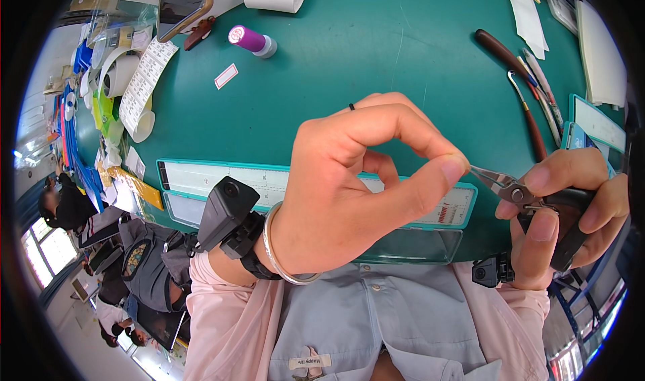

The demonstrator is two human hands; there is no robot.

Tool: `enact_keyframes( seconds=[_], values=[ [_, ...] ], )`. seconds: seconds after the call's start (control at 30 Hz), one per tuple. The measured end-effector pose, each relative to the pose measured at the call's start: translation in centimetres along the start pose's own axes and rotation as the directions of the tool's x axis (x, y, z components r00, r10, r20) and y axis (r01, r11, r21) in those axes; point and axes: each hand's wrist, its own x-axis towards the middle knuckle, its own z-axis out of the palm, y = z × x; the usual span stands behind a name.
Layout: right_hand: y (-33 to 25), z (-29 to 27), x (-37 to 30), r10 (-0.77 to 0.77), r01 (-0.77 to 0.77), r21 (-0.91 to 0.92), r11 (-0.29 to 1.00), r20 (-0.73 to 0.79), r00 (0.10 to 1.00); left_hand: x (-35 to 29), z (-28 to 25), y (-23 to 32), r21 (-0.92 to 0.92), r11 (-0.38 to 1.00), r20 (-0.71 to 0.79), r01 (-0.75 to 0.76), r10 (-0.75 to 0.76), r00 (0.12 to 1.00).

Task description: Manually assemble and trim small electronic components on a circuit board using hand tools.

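Observation:
My right hand is wrapped round a pair of small pliers with metal jaws and black handles. Their slim tips point left and meet the fingertips of my left hand. Thumb and forefinger of that hand are pinched together at the tips; whatever is between them is too small or hidden to name. Below both hands lies a long flat case with a teal rim, a clear lid and a white marked strip inside, partly covered by my left wrist.
Toward the right lie a brown-handled hooked tool, a dark curved handle and several pens. At the upper left are a purple stamp, a small red-edged label, a phone and a printed paper strip. People sit beyond the left edge.

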Motion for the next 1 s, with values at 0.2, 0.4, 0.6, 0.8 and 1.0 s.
enact_keyframes(
  seconds=[0.2,0.4,0.6,0.8,1.0],
  values=[
    [-0.29,-0.18,0.03,0.012,-0.012,-0.026,1.000,-0.007,1.000,0.16,0.10,0.03,-0.006,1.000,0.005,-0.006,0.006,1.000],
    [-0.10,-0.17,-0.14,0.026,-0.026,-0.031,0.999,-0.006,1.000,-0.01,-0.03,0.01,0.012,1.000,-0.002,0.004,-0.004,1.000],
    [-0.27,0.08,-0.08,0.026,-0.026,-0.029,0.999,-0.013,1.000,0.05,0.00,-0.02,0.017,1.000,0.002,-0.003,0.003,1.000],
    [-0.32,0.00,0.01,0.030,-0.030,-0.061,0.998,0.007,1.000,0.03,0.02,0.00,0.022,1.000,-0.001,-0.001,0.001,1.000],
    [-0.61,0.02,-0.24,0.037,-0.039,-0.125,0.991,-0.022,0.999,0.06,0.00,-0.05,0.053,0.998,-0.002,-0.031,0.031,1.000]
  ],
)
